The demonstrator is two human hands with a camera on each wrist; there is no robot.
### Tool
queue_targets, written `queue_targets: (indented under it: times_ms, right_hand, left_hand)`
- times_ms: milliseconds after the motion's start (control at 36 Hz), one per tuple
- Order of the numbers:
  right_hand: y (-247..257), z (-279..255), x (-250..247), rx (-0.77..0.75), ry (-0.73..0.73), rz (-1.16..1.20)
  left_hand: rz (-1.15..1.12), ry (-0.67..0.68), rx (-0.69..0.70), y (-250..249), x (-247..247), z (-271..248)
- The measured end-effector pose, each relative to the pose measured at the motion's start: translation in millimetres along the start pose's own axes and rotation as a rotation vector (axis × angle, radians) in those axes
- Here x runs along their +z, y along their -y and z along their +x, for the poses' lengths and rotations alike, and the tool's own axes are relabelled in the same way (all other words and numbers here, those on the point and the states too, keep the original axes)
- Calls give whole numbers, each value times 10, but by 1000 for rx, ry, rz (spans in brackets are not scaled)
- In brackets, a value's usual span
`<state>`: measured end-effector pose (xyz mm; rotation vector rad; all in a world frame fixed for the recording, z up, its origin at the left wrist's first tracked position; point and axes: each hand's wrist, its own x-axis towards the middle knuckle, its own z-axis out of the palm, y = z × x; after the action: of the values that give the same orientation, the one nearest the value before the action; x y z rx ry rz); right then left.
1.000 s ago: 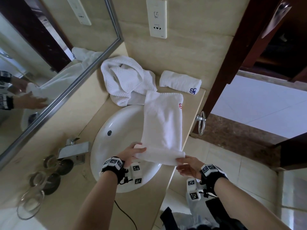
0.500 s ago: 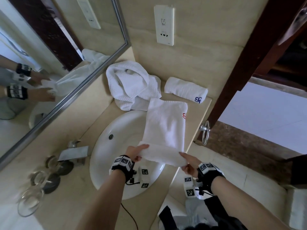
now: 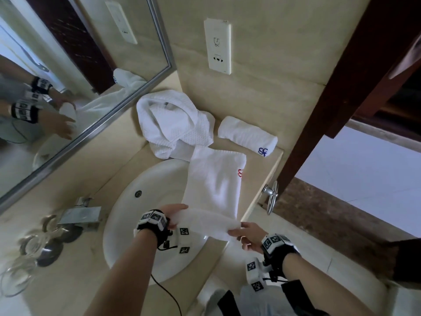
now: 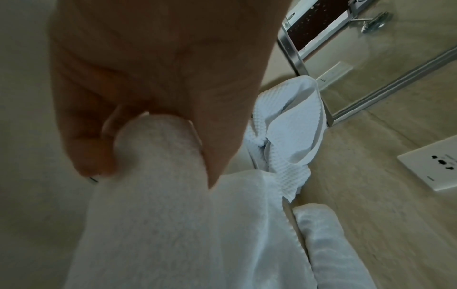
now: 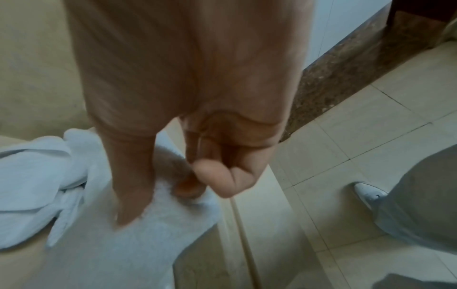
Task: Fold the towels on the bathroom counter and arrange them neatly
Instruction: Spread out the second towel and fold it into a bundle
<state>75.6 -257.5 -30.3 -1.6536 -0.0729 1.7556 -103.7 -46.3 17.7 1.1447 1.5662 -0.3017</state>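
Observation:
A white towel with a red monogram lies lengthwise over the right side of the sink and the counter, its near end rolled up. My left hand grips the roll's left end, thumb on top. My right hand pinches the right end at the counter's edge. Behind it a crumpled white waffle towel lies in the corner by the mirror. A rolled white towel with a blue monogram rests against the back wall.
The white sink fills the counter's middle, with a chrome faucet at its left. Several glasses stand at the near left. A mirror covers the left wall. A chrome towel ring hangs off the counter's right edge.
Both hands have rolled the towel's near end farther toward the wall, so the roll looks thicker and the flat part shorter. The other towels have not moved.

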Motion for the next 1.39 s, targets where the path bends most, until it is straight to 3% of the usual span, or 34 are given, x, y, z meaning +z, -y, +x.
queue_targets:
  times_ms: [167, 306, 444, 556, 639, 778, 861, 972, 1056, 1167, 1306, 1389]
  right_hand:
    - [122, 35, -23, 31, -52, -109]
    - [219, 49, -12, 84, -84, -121]
    - [242, 115, 6, 141, -217, -32]
    - [312, 138, 42, 228, -178, 155]
    - [403, 70, 7, 146, -128, 330]
    - [494, 30, -78, -1, -25, 332]
    - [540, 29, -85, 26, -42, 339]
    - [558, 119, -96, 107, -125, 372]
    - [629, 195, -117, 145, -157, 354]
    - [751, 228, -122, 179, -188, 320]
    - [851, 227, -145, 158, -194, 311]
    - [874, 173, -186, 88, -148, 304]
  left_hand:
    - [-160, 243, 198, 48, -88, -78]
    - [-227, 161, 196, 96, -63, -43]
    - [-232, 56, 120, 34, -30, 28]
    - [-176, -26, 105, -72, 17, 135]
    - [-175, -35, 84, -157, 50, 185]
    - [8, 50, 92, -288, 51, 209]
    - [133, 143, 54, -362, 21, 228]
    - [46, 205, 38, -272, -131, 920]
    - [-62, 310, 122, -495, -190, 333]
    - [-47, 444, 190, -541, -234, 239]
    - [-7, 359, 141, -546, -260, 393]
    - [-1, 292, 147, -525, -217, 736]
